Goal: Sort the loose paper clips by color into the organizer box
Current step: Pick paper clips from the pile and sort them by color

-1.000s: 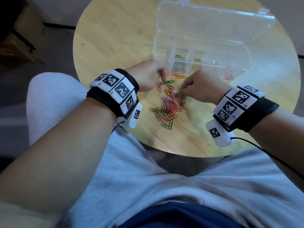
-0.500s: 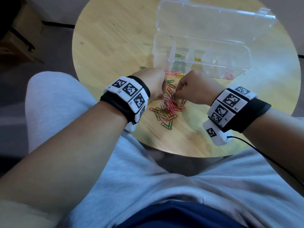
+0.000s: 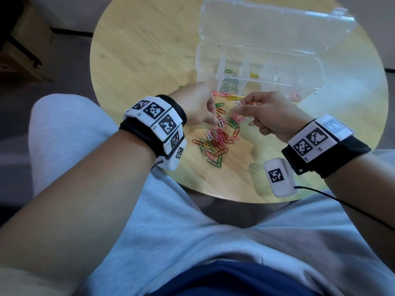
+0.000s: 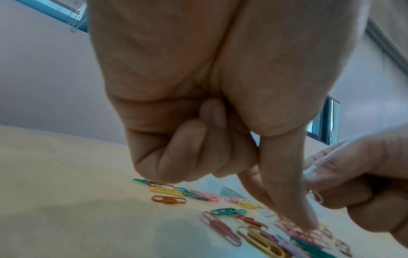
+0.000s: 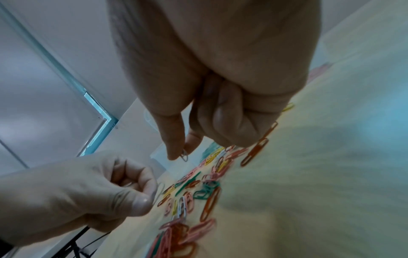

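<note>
Clear plastic box (image 3: 258, 60) sits lid-open at the upper right of the round wooden table (image 3: 139, 50), green clips (image 3: 229, 72) in one cell, yellow (image 3: 254, 75) in the next, and pink (image 3: 296, 96) showing through the front wall at the right. Loose wire clips (image 3: 215, 142) lie tangled mid-frame. Left hand (image 3: 196, 105) pinches down into the heap with thumb and forefinger, right hand (image 3: 267, 113) pinches a pale clip (image 5: 184, 156) above it.

Tabletop (image 3: 139, 50): pale wood, smooth, matt — faint grain.
Organizer box (image 3: 256, 60): clear, glossy plastic.
Paper clips (image 3: 215, 142): smooth coloured coating.
Shorts (image 3: 192, 231): soft grey cloth — matt.
</note>
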The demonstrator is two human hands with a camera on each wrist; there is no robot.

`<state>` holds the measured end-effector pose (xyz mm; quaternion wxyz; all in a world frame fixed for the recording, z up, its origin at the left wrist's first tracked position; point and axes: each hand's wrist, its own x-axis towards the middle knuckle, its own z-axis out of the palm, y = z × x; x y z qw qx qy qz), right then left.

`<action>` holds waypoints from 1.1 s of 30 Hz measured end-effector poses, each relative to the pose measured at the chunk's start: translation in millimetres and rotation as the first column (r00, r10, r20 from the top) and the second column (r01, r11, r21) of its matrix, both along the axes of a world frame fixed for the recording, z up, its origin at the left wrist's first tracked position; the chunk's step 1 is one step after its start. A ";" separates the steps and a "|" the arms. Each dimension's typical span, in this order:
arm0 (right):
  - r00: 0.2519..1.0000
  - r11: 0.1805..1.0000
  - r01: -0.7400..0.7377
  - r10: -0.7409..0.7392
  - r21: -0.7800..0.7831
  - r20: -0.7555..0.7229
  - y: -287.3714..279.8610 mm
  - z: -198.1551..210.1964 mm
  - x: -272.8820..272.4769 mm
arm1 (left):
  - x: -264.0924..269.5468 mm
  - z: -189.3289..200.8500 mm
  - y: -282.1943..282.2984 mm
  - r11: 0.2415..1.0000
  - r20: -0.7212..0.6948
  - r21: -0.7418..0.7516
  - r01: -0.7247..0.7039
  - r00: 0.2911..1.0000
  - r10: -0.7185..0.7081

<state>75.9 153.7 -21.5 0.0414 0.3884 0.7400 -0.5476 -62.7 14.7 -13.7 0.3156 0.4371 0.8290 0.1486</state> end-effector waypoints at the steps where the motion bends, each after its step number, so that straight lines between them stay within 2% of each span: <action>1: 1.000 0.998 0.020 -0.021 -0.054 -0.012 -0.2 -0.4 0.9 | 0.7 0.7 0.6 1.000 0.013 0.003 -0.001 1.000 0.001; 5: 0.994 0.950 0.095 -0.108 -0.297 -0.026 -3.2 0.0 7.2 | 5.6 10.3 3.5 0.997 0.145 0.062 -0.045 0.989 0.035; 9: 0.994 0.906 0.081 -0.101 -0.415 -0.027 -6.8 -3.0 16.6 | 4.8 12.4 3.3 0.986 0.180 0.137 -0.089 0.982 0.064; 13: 0.980 0.798 0.095 -0.181 -0.595 -0.087 -8.2 -1.9 25.8 | 2.6 7.3 1.0 0.977 0.142 0.214 0.005 0.989 -0.036; 17: 0.979 0.785 0.073 -0.175 -0.616 -0.106 -4.8 3.8 27.7 | 12.5 8.4 2.8 0.974 0.159 0.223 0.050 0.983 -0.087; 20: 0.995 0.871 0.058 -0.089 -0.487 -0.041 -0.9 10.1 25.8 | 21.9 6.8 6.1 0.976 0.313 0.218 -0.004 0.947 -0.066; 22: 0.994 0.976 -0.023 0.046 -0.218 0.102 -1.6 16.1 25.3 | 26.9 4.3 8.5 0.973 0.411 0.223 -0.052 0.911 -0.045; 23: 0.971 0.991 -0.127 0.133 -0.041 0.197 -1.9 19.0 26.1 | 29.4 3.1 9.4 0.972 0.441 0.223 -0.071 0.897 -0.036; 25: 0.898 0.909 -0.355 0.264 0.221 0.353 -1.0 25.3 28.0 | 33.7 3.3 11.5 0.973 0.447 0.215 -0.081 0.894 -0.025; 27: 0.864 0.838 -0.435 0.286 0.330 0.413 7.1 31.9 29.1 | 36.5 5.4 14.8 0.979 0.408 0.192 -0.075 0.913 -0.010; 31: 0.885 0.777 -0.402 0.196 0.484 0.422 36.1 54.8 17.4 | 43.5 17.4 28.0 0.990 0.283 0.138 0.018 0.957 -0.057; 33: 0.916 0.742 -0.337 0.115 0.580 0.384 50.2 64.8 5.3 | 48.9 26.7 38.3 0.989 0.184 0.125 0.074 0.978 -0.097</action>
